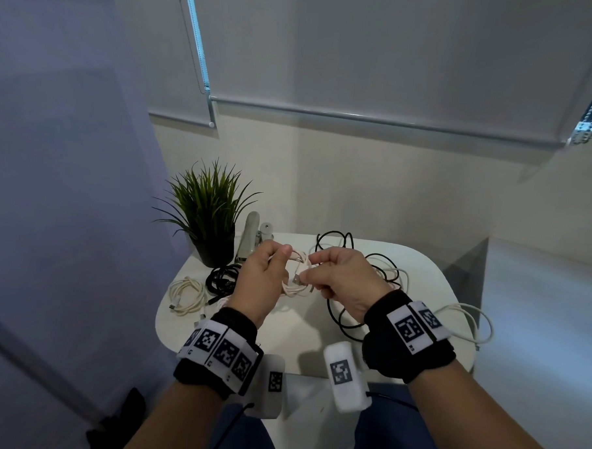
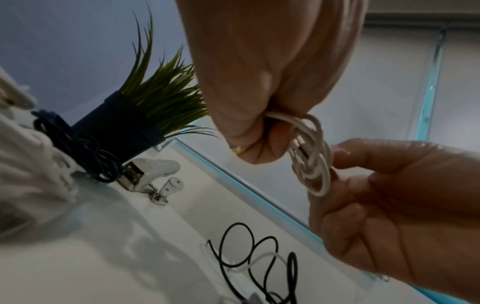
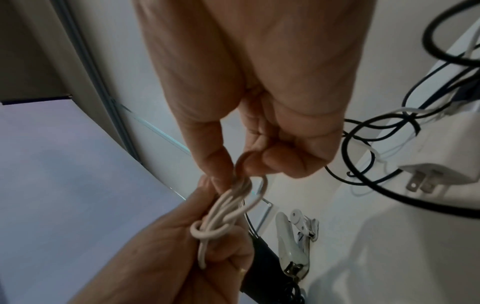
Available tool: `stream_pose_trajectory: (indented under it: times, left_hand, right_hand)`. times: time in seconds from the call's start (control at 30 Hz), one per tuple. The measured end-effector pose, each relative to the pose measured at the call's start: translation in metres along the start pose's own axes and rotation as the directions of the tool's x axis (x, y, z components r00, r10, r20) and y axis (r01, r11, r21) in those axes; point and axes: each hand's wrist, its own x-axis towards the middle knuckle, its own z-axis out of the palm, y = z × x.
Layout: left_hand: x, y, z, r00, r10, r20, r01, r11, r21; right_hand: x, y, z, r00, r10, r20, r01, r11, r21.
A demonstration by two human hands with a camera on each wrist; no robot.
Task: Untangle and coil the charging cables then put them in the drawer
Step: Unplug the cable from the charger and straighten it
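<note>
Holding the pale cable (image 1: 297,275) up between both hands, you have it lifted clear of the bench (image 1: 303,347), likely so its loops stay gathered while you wrap the loose end around them. Your left hand (image 1: 263,279) curls round one end of the bundle and keeps the loops stacked; your right hand (image 1: 339,277) pinches the other end between thumb and forefinger, with the plug showing just beside its fingertips in the head view. In the left wrist view the turns already cross over the bundle, so I judge you are near finishing this coil. It hangs between your two hands, above the middle of the bench.

Toward the left edge lie a coiled white cable (image 1: 186,296) and a coiled black cable (image 1: 222,279), set aside near the potted plant (image 1: 208,213) at the far left corner, probably done and waiting. A loose black cable (image 1: 350,260) and a thin white cable (image 1: 467,320) sprawl tangled toward the right edge, partly under your right wrist, with a white charger plug (image 3: 428,174) among them. No drawer is visible.
</note>
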Motion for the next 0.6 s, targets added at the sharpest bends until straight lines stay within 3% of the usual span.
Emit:
stream_pose_trajectory:
  times: [0.1,0.27,0.5,0.6]
  left_hand:
    - [-0.001,0.003,0.004,1.000,0.002,0.020,-0.001,0.999,-0.043]
    - [-0.003,0.009,0.007,0.998,0.028,0.055,-0.024,0.997,-0.073]
    - [0.000,0.015,0.004,0.997,0.067,-0.023,-0.067,0.998,0.000]
    - [0.001,0.015,0.004,0.996,0.075,-0.047,-0.074,0.997,0.028]
  right_hand:
    - [0.001,0.003,0.001,0.999,-0.029,-0.013,0.029,0.999,-0.035]
    - [0.002,0.002,0.003,0.999,-0.050,-0.021,0.051,0.996,0.068]
    - [0.000,0.005,0.008,0.958,-0.278,-0.076,0.282,0.958,0.052]
    - [0.003,0.004,0.006,0.969,-0.245,-0.014,0.245,0.959,0.145]
